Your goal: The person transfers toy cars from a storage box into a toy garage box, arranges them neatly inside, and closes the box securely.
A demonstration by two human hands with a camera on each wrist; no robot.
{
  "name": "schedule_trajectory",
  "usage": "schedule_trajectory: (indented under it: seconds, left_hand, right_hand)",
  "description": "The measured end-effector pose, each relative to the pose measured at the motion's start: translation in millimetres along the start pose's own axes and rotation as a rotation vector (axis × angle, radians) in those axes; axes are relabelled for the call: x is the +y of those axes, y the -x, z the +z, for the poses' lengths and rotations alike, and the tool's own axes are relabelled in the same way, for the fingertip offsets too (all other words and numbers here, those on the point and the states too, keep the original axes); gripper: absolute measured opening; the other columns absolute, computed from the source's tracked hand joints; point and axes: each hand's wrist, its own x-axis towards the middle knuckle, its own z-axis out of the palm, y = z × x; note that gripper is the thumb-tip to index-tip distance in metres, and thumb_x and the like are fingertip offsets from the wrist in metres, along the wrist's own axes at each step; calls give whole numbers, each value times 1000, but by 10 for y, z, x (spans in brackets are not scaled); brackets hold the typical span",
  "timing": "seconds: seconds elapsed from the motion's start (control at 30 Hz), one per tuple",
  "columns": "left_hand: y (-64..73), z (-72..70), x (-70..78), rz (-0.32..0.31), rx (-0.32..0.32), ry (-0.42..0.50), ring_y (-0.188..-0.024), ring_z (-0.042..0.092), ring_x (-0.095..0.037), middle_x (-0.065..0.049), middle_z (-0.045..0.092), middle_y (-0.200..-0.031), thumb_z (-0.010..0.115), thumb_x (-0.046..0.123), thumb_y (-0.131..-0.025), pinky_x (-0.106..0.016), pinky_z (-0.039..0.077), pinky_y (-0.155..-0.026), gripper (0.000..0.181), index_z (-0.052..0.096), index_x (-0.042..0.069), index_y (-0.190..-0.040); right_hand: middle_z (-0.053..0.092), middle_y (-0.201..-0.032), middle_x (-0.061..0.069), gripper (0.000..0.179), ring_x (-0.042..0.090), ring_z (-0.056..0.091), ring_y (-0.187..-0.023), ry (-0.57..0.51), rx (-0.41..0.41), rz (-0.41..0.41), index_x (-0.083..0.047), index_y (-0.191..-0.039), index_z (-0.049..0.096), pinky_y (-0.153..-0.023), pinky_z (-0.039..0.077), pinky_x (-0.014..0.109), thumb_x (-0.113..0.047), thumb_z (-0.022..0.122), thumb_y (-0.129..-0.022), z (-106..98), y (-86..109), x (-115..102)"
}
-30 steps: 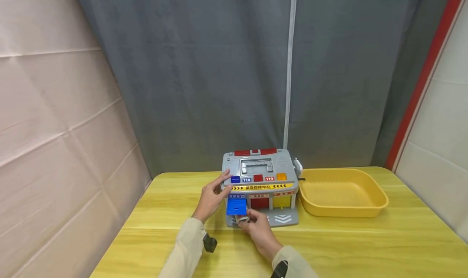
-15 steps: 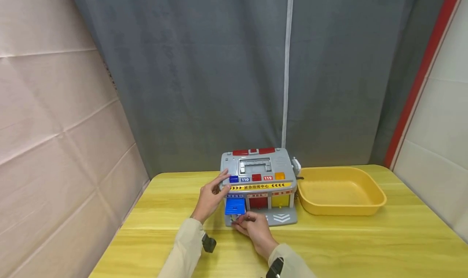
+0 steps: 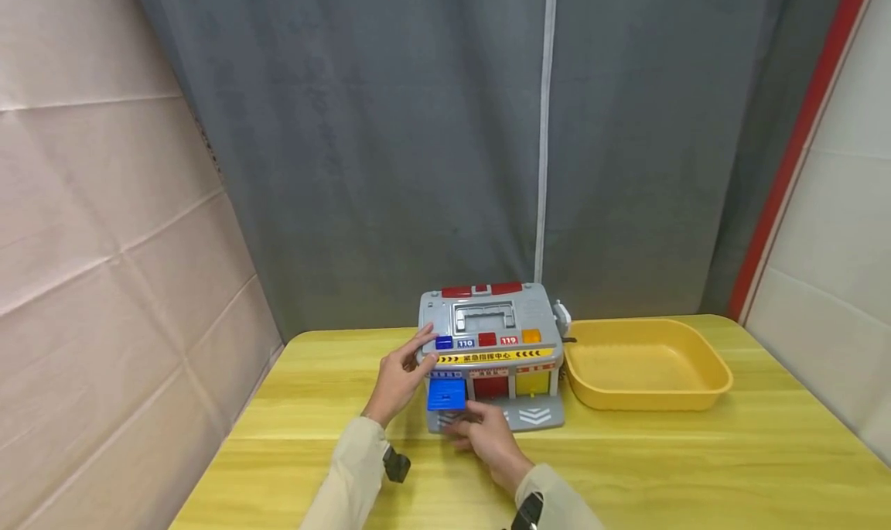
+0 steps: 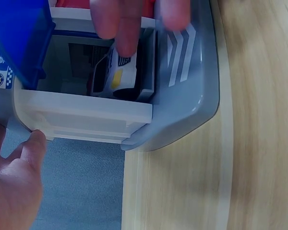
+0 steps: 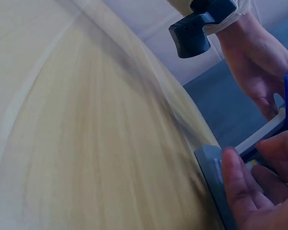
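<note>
A grey toy rescue station [image 3: 445, 321] with a carry handle stands on the table. Its blue door [image 3: 446, 394] is raised over the left bay, while the red and yellow doors are down. My left hand [image 3: 397, 383] holds the station's left roof edge, thumb at the front and fingers on top. In front of the left bay is my right hand [image 3: 490, 441], its fingers reaching under the blue door. The left wrist view shows a small white toy car [image 4: 122, 76] inside the bay, tilted, with one right fingertip touching its end. The head view hides the car.
A yellow plastic tub [image 3: 647, 401] stands right of the station on the wood-grain table [image 3: 661, 468]. Behind the table hangs a grey curtain [image 3: 390, 166]. A white crank-like part [image 3: 561, 316] juts from the station's right side.
The toy car, earlier held by my right fingers at the bay opening, has gone inside. My right fingers have loosened from it. The left hand has stayed on the roof edge.
</note>
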Motion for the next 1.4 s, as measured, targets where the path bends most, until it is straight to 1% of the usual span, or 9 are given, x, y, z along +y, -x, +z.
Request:
schedule_trajectory:
  seconds: [0.27, 0.4, 0.6, 0.73, 1.0, 1.1, 1.23, 1.3, 1.4]
  left_hand:
    - [-18, -22, -15, 30, -22, -49, -151, 36, -18, 22, 42, -156, 62, 48, -97, -48, 37, -123, 44, 60, 34, -138]
    - [-19, -43, -12, 30, -58, -68, -153, 32, -18, 23, 38, -158, 66, 48, -95, -47, 35, -125, 49, 56, 35, -142]
    - [-3, -74, -8, 19, -116, -56, -156, 26, -22, 23, 31, -162, 76, 42, -88, -49, 29, -128, 62, 50, 40, -145]
    - [0, -76, -16, 35, -165, -50, -158, 22, -21, 22, 26, -164, 82, 37, -83, -50, 25, -129, 73, 46, 38, -148]
    - [-10, -55, -8, 66, -211, -99, -158, 20, -21, 21, 21, -166, 91, 24, -73, -49, 26, -129, 93, 41, 34, -151]
    - [-11, -46, 6, 70, -185, -141, -157, 22, -23, 20, 20, -167, 93, 8, -67, -48, 30, -127, 101, 41, 31, -151]
    - [-12, 25, 11, 84, -121, -211, -155, 28, -27, 16, 22, -167, 92, -7, -61, -48, 39, -122, 109, 40, 30, -150]
    - [-11, 74, 5, 111, -80, -243, -153, 32, -29, 13, 25, -167, 92, -10, -58, -49, 41, -120, 111, 41, 28, -149]
    - [-14, 144, -13, 179, -14, -292, -150, 37, -31, 8, 31, -166, 91, -15, -53, -53, 41, -120, 109, 45, 23, -145]
  right_hand:
    - [70, -117, 25, 30, 16, 70, -84, 21, -31, -48, 6, -121, 65, -73, 66, 36, 3, 59, -92, -77, 51, -86]
    - [70, -111, 22, 19, 17, 69, -79, 99, -19, -90, 6, -111, 66, -66, 64, 33, 0, 60, -95, -151, 79, -130]
    - [72, -96, 12, 7, 16, 63, -71, 380, 50, -208, -4, -97, 71, -59, 57, 27, -7, 66, -94, -270, 133, -219]
    - [71, -92, 2, 7, 12, 59, -75, 576, 105, -317, -9, -91, 72, -62, 53, 20, -5, 67, -90, -372, 201, -321]
    - [69, -92, -5, 16, 6, 58, -81, 797, 56, -595, -18, -88, 72, -67, 55, 17, -2, 71, -87, -714, 285, -609]
    - [71, -91, -3, 15, 7, 60, -82, 836, 139, -725, -15, -88, 73, -66, 58, 18, 0, 73, -86, -829, 279, -745]
    - [71, -92, 3, 12, 15, 64, -85, 866, 327, -858, -7, -88, 74, -69, 65, 27, 3, 75, -83, -1001, 210, -917]
    - [69, -94, 6, 9, 20, 63, -90, 891, 411, -874, -5, -88, 73, -77, 65, 35, 2, 74, -84, -1093, 152, -970]
    - [67, -103, 13, 9, 29, 59, -100, 918, 487, -814, -2, -95, 72, -90, 60, 46, 0, 70, -86, -1212, 52, -984]
